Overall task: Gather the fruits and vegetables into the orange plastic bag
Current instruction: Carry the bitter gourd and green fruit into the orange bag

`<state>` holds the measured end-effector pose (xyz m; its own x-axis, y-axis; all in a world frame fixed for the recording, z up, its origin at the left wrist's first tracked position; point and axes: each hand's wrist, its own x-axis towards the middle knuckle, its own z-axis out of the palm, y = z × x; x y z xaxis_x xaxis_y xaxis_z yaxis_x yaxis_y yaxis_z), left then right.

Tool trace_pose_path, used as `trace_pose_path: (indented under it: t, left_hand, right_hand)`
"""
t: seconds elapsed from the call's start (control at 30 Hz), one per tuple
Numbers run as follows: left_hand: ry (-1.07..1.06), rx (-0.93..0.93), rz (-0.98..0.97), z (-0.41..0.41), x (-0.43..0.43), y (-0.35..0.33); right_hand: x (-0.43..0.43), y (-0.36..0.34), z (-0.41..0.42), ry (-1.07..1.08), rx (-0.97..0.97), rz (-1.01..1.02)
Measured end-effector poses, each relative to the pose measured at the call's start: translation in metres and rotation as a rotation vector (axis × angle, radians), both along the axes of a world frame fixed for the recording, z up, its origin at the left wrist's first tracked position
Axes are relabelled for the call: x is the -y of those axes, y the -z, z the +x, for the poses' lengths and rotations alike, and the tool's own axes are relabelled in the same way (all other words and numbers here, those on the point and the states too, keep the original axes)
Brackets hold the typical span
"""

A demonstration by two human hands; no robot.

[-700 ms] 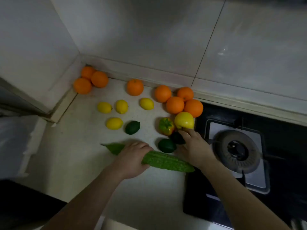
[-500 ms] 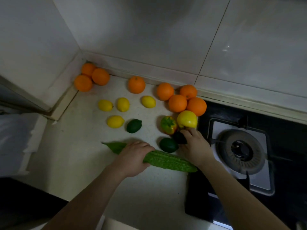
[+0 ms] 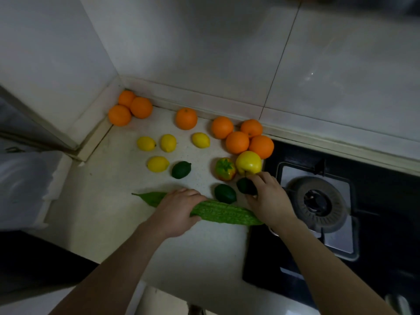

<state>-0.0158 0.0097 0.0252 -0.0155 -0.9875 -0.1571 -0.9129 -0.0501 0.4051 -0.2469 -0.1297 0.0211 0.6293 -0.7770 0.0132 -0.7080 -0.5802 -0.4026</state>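
My left hand [image 3: 176, 211] is wrapped around the middle of the bitter gourd [image 3: 223, 212], which lies flat along the near part of the tabletop [image 3: 109, 201], its pointed left tip sticking out past my knuckles. My right hand [image 3: 269, 200] is closed on a dark green lime [image 3: 246, 186], thumb and fingers pinching it from the right, just near of the yellow apple [image 3: 248, 163]. A second lime [image 3: 225, 193] sits just left of that one, touching the far edge of the gourd. A small red and green pepper [image 3: 225, 169] leans against the left side of the apple. A third lime [image 3: 181, 169] rests farther left, beside a lemon [image 3: 158, 164]; three more lemons [image 3: 168, 143] lie in a loose row beyond. Four oranges [image 3: 237, 142] cluster against the far wall by the apple, one orange [image 3: 186, 118] sits alone, and three are packed into the far left corner. The gas burner [image 3: 318, 202] lies to the right of my right hand. I cannot see the orange bag anywhere.
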Motion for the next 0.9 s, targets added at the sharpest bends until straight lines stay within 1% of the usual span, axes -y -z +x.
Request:
trace_pose_path:
  t: [0.17,0.47,0.6,0.73,0.9]
  left_hand:
    - [-0.019,0.053,-0.038,-0.012,-0.008,-0.028]
    - [-0.096,0.061,-0.181,-0.047,-0.030,-0.086]
    - [-0.093,0.061,-0.226,-0.060,-0.040,-0.108]
    - [-0.053,0.099,-0.264,-0.068,-0.047,-0.124]
    - [0.000,0.097,-0.286,-0.076,-0.060,-0.137]
  right_hand:
    - [-0.013,-0.038,-0.019,0.007,0.061,-0.057]
    - [-0.047,-0.108,-0.057,0.024,0.198,-0.175]
    - [-0.070,-0.135,-0.071,0.076,0.218,-0.220]
    - [-0.096,-0.154,-0.085,0.159,0.224,-0.260]
    - [-0.136,-0.173,-0.100,0.253,0.231,-0.289]
